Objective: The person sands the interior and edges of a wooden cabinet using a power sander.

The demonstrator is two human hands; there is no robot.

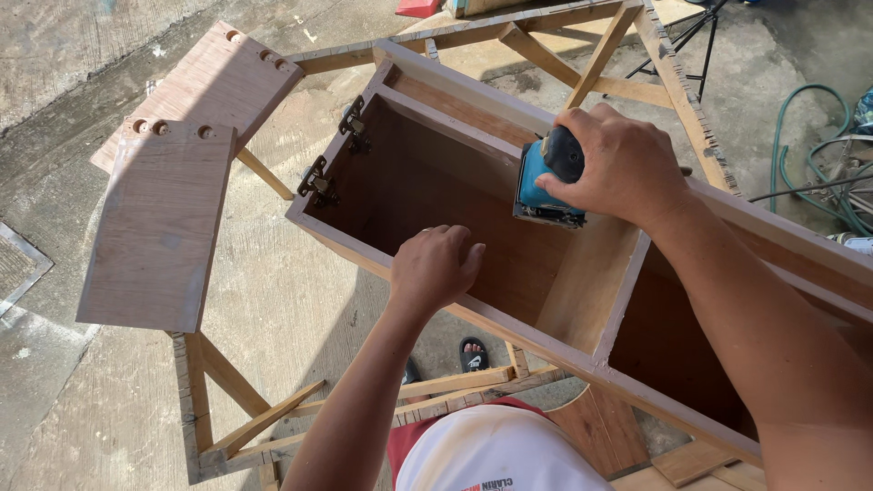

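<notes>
my right hand (627,164) is wrapped tight over the top of the blue sander (546,182), fingers fully closed round its black knob, pressing it against the far wall of the cabinet (427,182), inside the left compartment near the divider (591,282). my left hand (436,268) has nothing in it; its fingers are curled over the near rim of the cabinet, steadying it.

the cabinet lies open side up on a rough wooden frame (227,400) that serves as my bench. as i judge it, the box itself is built: walls, divider and rim strips are joined, and two hinges (332,150) are already screwed to the left end wall. the two doors (173,182) lie apart on the frame to the left, with their hinge holes drilled, not yet hung. the inside of the left compartment looks darker than the pale divider, though i cannot tell how much of that is sanding and how much is shadow. the right compartment is mostly hidden under my forearm, so i cannot say what state it is in. what is left, by the look of it: more smoothing inside, then the doors.
</notes>
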